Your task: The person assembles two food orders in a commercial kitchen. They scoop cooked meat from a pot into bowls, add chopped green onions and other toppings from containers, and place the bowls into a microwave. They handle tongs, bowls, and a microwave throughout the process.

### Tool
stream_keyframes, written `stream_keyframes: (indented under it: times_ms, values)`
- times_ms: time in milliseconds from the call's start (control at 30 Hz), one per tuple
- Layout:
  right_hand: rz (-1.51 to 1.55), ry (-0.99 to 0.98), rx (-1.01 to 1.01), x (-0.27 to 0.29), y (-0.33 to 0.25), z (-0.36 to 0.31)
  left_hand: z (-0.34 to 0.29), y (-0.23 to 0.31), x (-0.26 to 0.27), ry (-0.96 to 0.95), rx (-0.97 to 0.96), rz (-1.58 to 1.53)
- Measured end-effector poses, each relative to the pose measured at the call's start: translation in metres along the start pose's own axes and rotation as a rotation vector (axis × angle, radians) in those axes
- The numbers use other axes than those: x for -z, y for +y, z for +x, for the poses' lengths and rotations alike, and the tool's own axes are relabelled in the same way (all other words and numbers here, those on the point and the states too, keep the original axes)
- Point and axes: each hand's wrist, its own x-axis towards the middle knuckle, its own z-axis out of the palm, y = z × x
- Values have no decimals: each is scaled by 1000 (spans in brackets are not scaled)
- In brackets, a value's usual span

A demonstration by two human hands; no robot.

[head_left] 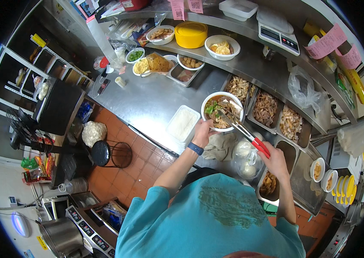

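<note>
Past your teal shirt [182,215], you seem to be arranging food [222,107] in the bowl [221,94] right of the tubs [183,124].
Your left hand [203,133] grips its rim, your right hand [272,158] holds tongs [244,130]; next calls for a steady bowl.

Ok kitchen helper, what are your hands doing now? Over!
Left hand at white bowl edge. Right hand gripping red-handled tongs, tips at the bowl's food. Crumpled cloth close by, beside the bowl.

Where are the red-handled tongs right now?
In the head view, right of centre, the red-handled tongs are in the right hand, their tips at the food in the white bowl that the left hand holds.
</note>
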Motion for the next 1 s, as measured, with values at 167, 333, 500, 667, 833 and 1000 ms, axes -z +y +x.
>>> stream_keyframes:
  times_ms: [167, 333, 500, 667, 833, 1000]
  values:
    - [-117, 48, 44, -2, -2, -1, 3, -2, 3, -5, 21, 2]
    - [16, 26, 34, -6, 11, 0, 12, -11, 8, -25, -28, -30]
    - [491, -111, -131, -5, 18, 0, 12, -7, 10, -36, 10, -43]
    - [550, -115, -239, 0, 10, -11, 5, -4, 9, -25, -8, -24]
    - [591, -38, -432, 8, 19, -28, 3, -8, 12, -11, -14, -2]
    - [179, 170, -387, 5, 63, -8, -15, -3, 22, -38, -24, 44]
